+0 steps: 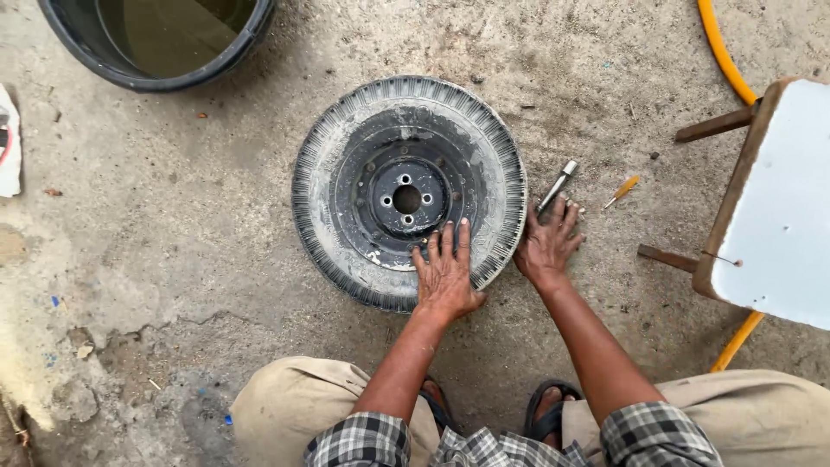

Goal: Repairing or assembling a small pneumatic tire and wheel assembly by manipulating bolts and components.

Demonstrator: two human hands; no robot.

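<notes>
At far left, a black tub [156, 43] of murky water sits at the top edge of the concrete floor [173, 242]. In the middle lies a small wheel [408, 192] — worn tyre, dark rim, flat on the ground. The left hand [446, 275] presses on its near side, fingers spread flat, gripping nothing. The right hand [546, 244] rests just beside the tyre, fingers loose, tips touching a metal socket tool [557, 185]. Farther right — a small orange screwdriver [622, 189], a white-topped stool [778, 199], a yellow hose [723, 54].
</notes>
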